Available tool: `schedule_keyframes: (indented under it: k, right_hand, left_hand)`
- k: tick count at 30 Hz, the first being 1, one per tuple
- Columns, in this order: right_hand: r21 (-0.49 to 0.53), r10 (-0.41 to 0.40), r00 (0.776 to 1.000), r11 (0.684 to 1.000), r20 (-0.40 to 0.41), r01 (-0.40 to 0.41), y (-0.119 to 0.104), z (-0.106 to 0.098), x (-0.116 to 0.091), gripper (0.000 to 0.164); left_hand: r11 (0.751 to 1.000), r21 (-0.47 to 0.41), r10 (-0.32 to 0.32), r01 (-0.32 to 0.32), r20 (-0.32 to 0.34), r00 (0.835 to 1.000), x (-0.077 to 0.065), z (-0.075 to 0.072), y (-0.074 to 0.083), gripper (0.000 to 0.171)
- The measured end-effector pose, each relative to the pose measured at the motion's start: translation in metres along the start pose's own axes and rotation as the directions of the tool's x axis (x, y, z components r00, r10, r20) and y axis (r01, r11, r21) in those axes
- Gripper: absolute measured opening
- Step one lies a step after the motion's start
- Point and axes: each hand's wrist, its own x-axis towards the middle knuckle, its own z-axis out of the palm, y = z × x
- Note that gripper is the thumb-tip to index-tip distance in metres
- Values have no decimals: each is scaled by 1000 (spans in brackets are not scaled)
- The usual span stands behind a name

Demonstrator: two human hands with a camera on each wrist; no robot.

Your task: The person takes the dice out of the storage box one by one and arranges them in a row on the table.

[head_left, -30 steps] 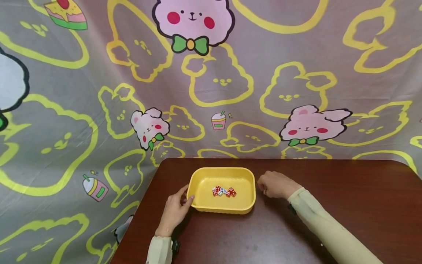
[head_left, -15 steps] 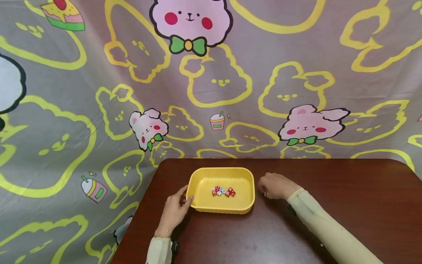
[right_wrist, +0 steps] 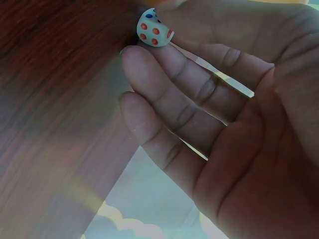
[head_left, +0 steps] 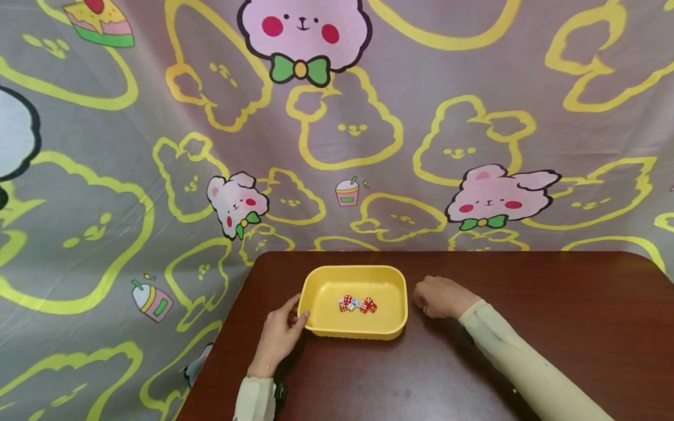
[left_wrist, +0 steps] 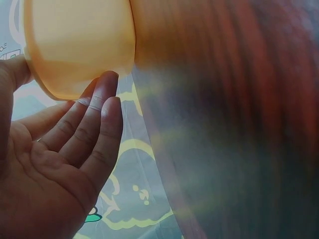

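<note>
A yellow rectangular plastic tray [head_left: 353, 335] stands on the table, left of centre in the head view. My left hand [head_left: 280, 334] grips its left side, thumb over the rim and fingers against the outer wall [left_wrist: 82, 45]. Several small dice [head_left: 364, 306], red ones and white ones, lie close together on the tray's floor. Just right of the tray, my right hand [head_left: 441, 297] is low over the table. In the right wrist view its thumb and fingers pinch a white die [right_wrist: 154, 32] with red and blue pips; in the head view the hand hides this die.
The dark brown wooden table [head_left: 553, 327] extends to the right and toward the front. Behind it and along its left side hangs a grey-pink cloth [head_left: 379, 117] printed with cartoon bears. A dark band [head_left: 281, 393] sits at the left wrist.
Both hands and the tray stay where they were. Only a slight shift of the head camera shows.
</note>
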Motion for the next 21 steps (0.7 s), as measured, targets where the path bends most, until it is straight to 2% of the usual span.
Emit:
schedule_keyframes:
  k: [7,13,21]
  right_hand:
    - [-5,19,999,1000,27,-19,0,-1,2,19]
    - [1,29,999,1000,36,-29,0,-2,3,18]
    - [-13,12,1000,1000,24,-11,-2,-4,4,26]
  left_hand:
    - [1000,-6,-13,13,3,1000,1,0,0,49]
    - [1000,-13,3,-3,0,1000,2,0,1,49]
    - [1000,11,13,-13,-12,1000,1,2,-3,49]
